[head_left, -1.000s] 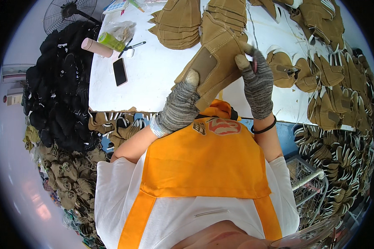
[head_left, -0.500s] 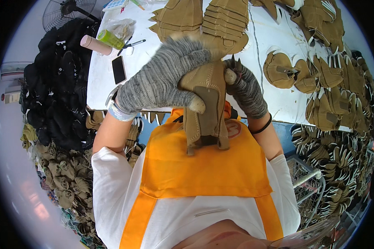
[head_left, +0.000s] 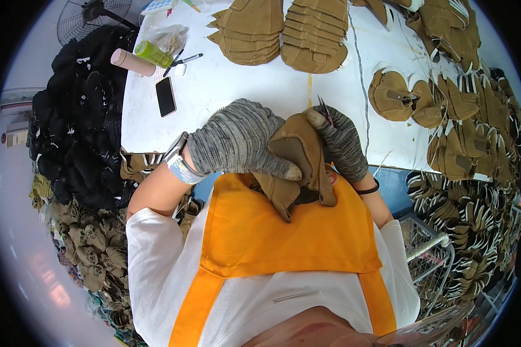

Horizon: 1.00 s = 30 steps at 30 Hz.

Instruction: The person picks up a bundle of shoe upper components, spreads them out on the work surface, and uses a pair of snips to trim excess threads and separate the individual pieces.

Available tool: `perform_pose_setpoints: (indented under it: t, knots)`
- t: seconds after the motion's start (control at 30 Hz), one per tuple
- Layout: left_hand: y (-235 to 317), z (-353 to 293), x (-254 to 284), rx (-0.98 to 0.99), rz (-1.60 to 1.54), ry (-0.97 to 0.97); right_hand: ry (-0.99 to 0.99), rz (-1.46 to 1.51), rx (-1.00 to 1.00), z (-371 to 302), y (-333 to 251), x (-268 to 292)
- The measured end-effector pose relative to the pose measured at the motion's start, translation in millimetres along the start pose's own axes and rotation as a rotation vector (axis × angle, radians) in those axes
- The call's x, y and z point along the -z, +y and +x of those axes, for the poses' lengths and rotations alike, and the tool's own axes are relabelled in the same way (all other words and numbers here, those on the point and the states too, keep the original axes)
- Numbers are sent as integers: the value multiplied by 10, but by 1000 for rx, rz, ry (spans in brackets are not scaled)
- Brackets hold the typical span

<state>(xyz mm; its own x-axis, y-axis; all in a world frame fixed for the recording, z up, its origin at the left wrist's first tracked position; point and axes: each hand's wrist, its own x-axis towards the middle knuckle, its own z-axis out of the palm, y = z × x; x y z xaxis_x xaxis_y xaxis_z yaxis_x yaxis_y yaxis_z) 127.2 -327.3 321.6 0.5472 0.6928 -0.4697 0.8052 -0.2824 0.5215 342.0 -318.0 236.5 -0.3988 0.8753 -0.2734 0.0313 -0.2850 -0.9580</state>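
Since half a second ago the tan shoe upper (head_left: 298, 165) has dropped from upright in front of the chest to a lower, flatter hold against the orange apron (head_left: 283, 231), with both gloved hands closed round it. The left hand (head_left: 237, 144), at nine o'clock of the piece, wraps it from above, fingers curled over its top. The right hand (head_left: 341, 141), at three o'clock, pinches its edge while small snips (head_left: 324, 107) stick up at twelve o'clock between its fingers. Trimming well here probably means keeping the piece taut, turning the seam toward the blades, and cutting threads close without nicking the material. More uppers (head_left: 312, 32) are stacked on the white table (head_left: 243, 87).
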Motion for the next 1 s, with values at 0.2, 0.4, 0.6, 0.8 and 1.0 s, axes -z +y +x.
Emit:
perform_pose_setpoints:
  t: [0.2, 0.4, 0.6, 0.8, 1.0]
  knots:
    - [-121, 13, -89, -126, 129, 52, 2, -274, 149, -7, -33, 8]
    - [-196, -29, -186, -152, 3, 87, 24, -378, 236, -213, -366, 65]
    - [-243, -33, -254, -246, -92, 87, -285, -965, 608, -237, -513, 35]
    - [-264, -2, -352, -187, -114, 36, -258, -963, 672, -247, -512, 12]
    - [-201, -67, -378, -178, -209, 91, -210, -935, 661, -311, -527, -60]
